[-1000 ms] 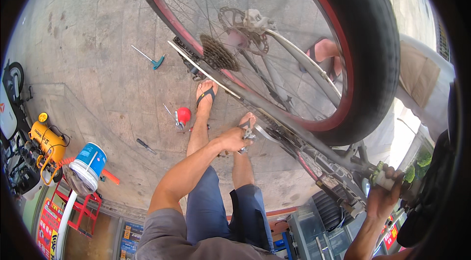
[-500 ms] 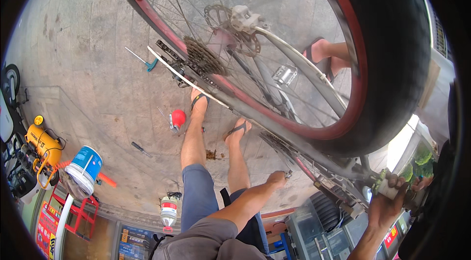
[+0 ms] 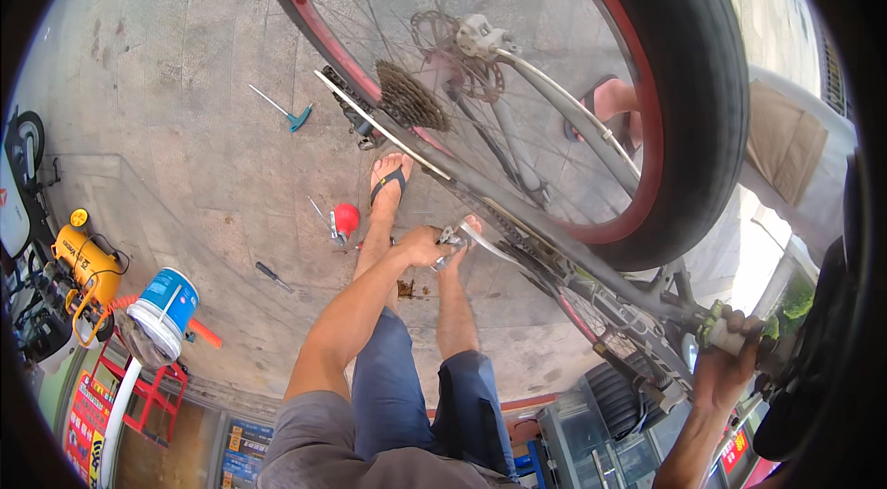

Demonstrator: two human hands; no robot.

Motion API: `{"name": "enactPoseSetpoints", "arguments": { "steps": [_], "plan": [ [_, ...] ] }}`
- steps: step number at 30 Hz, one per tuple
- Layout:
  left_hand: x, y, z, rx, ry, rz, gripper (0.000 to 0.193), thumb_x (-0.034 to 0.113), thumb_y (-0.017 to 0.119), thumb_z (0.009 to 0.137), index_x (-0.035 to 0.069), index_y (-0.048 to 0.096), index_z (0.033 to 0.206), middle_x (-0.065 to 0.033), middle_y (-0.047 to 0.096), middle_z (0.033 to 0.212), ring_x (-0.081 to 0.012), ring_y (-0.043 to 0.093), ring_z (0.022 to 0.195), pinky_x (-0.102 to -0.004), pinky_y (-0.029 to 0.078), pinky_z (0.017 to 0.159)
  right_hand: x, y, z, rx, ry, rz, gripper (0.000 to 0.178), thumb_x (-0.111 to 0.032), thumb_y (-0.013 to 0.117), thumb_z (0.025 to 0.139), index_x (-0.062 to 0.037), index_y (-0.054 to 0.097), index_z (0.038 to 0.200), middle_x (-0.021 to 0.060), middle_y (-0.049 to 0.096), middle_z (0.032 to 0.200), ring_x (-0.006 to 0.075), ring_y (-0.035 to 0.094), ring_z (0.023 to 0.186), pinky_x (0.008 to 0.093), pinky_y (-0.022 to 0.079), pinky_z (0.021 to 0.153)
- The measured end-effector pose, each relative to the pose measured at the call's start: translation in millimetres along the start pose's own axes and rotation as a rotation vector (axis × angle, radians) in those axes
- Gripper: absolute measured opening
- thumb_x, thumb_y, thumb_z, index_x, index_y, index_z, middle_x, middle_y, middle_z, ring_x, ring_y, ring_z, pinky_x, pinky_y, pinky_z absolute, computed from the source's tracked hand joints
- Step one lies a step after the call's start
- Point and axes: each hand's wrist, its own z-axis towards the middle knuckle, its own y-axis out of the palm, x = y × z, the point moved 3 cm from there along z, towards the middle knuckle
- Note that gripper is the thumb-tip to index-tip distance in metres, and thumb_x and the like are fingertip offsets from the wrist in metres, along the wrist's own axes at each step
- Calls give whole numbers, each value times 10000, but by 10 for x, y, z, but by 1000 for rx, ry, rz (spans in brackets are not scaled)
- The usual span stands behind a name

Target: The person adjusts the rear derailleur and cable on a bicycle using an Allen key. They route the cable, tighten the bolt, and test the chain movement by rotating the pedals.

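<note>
A bicycle with a red-rimmed rear wheel (image 3: 647, 184) slants across the view. My left hand (image 3: 420, 247) is closed round a silver pedal (image 3: 450, 246) at the end of a crank arm (image 3: 490, 244). At the lower right, my right hand (image 3: 722, 369) wraps round a pale cylindrical part (image 3: 726, 338) of the bicycle or its support; its exact kind I cannot make out. The rear sprocket cassette (image 3: 411, 96), the disc brake caliper (image 3: 482, 36) and the derailleur (image 3: 360, 124) show near the hub. The tyre looks smeared.
On the pavement lie a teal-handled hex key (image 3: 297, 118), a screwdriver (image 3: 273, 277) and a red bulb-shaped container (image 3: 346, 219). A yellow air compressor (image 3: 85, 263) and blue-and-white bucket (image 3: 166, 304) stand left. Another person's foot (image 3: 614, 101) is beyond the wheel.
My left hand has swung left and away from me with the pedal, turning the crank. My right hand keeps its grip. The bicycle and ground things have shifted slightly in view.
</note>
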Motion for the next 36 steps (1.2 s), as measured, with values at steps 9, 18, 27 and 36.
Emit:
{"name": "enactPoseSetpoints", "arguments": {
  "steps": [9,18,27,36],
  "plan": [
    [1447,1825,-602,-264,345,-179,344,342,602,853,1,634,878,-210,634,793,-360,619,767,-433,471,701,50,106,-52,42,11,-23,171,-263,523,964,-102,480,927,40,480,900,223,451,1090,373,304,1033],
    [489,2984,598,-159,-81,-43,334,330,587,842,58,657,1022,-183,642,1064,-361,619,978,-446,503,813,-88,163,-88,16,16,-25,211,-286,543,952,-94,462,923,36,446,885,226,430,1098,377,286,1048],
    [-689,727,1020,90,-198,91,368,307,658,804,-21,676,970,-186,669,1016,-322,657,889,-381,523,789,-8,72,53,-50,21,-65,193,-274,541,953,-97,463,959,45,463,929,228,445,1122,382,338,1030],
    [1305,985,-516,-318,324,-137,426,415,624,827,-11,644,820,-227,625,777,-369,610,738,-432,457,679,107,58,73,40,11,-18,181,-270,519,966,-100,486,914,42,488,901,219,466,1070,380,353,992]
  ]
}}
